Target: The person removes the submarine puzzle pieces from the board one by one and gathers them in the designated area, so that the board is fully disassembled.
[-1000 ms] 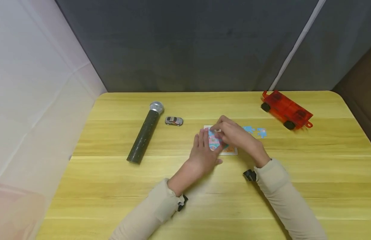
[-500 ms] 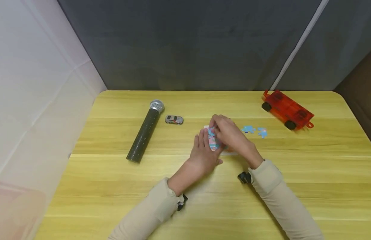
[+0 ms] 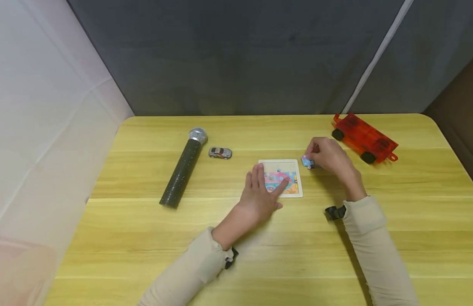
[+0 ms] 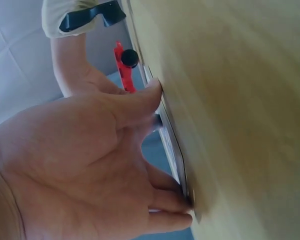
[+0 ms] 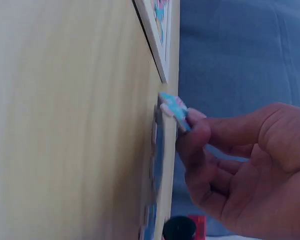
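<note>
Since a second ago, the right hand [image 3: 330, 157] has left the puzzle board [image 3: 281, 177] and moved right, and it now pinches a small blue puzzle piece [image 3: 307, 161] between thumb and fingertips, lifted just off the yellow wooden table [image 3: 374, 238]. The right wrist view shows the piece tilted above the tabletop, with another loose piece [image 5: 157, 150] lying flat just beneath it.

The left hand [image 3: 261, 195] has stayed where it was, fingers straight and spread flat, pressing on the left part of the board and holding nothing. The square board lies flat at the table's middle, its picture partly filled, now uncovered on its right side.

To the far right stands a red toy wagon [image 3: 363, 138] with black wheels, near the right hand. To the left lie a small silver toy car [image 3: 220, 152] and, farther left, a black microphone [image 3: 184, 168] with a silver head.
</note>
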Motion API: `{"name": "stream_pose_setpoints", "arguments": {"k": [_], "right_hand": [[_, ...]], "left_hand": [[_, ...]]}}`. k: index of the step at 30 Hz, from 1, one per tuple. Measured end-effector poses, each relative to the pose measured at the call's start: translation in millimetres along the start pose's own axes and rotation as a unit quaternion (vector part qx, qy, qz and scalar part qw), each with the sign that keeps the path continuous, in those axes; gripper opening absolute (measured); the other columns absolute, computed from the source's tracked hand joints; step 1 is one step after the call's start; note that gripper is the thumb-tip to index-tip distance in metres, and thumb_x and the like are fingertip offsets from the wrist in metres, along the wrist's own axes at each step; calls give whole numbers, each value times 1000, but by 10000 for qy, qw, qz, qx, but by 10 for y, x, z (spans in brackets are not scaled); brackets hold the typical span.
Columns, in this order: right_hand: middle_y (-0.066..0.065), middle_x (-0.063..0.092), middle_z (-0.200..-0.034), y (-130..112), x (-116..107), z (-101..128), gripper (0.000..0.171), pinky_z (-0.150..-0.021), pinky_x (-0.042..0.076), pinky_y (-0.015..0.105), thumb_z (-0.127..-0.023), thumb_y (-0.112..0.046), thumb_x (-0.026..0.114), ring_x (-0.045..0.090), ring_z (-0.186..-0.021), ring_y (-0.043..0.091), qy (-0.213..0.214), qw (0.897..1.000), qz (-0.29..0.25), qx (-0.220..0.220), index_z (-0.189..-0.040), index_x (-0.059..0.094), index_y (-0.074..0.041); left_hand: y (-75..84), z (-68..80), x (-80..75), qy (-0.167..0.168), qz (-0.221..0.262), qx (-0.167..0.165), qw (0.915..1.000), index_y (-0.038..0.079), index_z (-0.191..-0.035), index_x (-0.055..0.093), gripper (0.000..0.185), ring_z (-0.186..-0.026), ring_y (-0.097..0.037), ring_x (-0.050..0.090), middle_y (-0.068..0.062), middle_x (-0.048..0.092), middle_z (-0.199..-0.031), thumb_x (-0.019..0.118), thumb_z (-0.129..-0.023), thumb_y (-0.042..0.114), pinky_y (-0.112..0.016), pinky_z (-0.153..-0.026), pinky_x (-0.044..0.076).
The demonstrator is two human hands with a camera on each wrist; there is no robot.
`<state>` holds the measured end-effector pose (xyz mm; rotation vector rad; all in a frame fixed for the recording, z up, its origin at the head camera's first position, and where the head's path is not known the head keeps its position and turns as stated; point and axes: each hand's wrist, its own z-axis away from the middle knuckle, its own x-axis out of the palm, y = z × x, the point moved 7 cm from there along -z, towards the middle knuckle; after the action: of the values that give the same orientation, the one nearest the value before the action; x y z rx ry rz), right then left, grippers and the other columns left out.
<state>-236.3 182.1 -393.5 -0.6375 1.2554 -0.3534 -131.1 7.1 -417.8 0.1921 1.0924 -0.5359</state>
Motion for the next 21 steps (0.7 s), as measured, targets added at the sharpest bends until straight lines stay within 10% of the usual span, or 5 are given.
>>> {"name": "stream_pose_setpoints", "arguments": {"k": [16, 21], "right_hand": [[26, 63, -100, -191, 186, -43, 3, -77, 56, 44, -101, 8, 66, 59, -83, 35, 355, 9965, 757, -54, -98, 65, 8], [26, 57, -114, -396, 256, 111, 12, -81, 61, 49, -101, -1, 77, 63, -88, 36, 228, 9916, 1077, -679, -106, 69, 7]], "left_hand": [[-162, 52, -32, -207, 467, 55, 9987, 43, -177, 6, 70, -169, -48, 5, -38, 2, -178, 40, -116, 54, -54, -138, 14], [-154, 44, -8, -218, 488, 67, 9985, 42, -177, 8, 71, -169, -49, 6, -38, 3, -178, 41, -116, 55, -55, -138, 15]]}}
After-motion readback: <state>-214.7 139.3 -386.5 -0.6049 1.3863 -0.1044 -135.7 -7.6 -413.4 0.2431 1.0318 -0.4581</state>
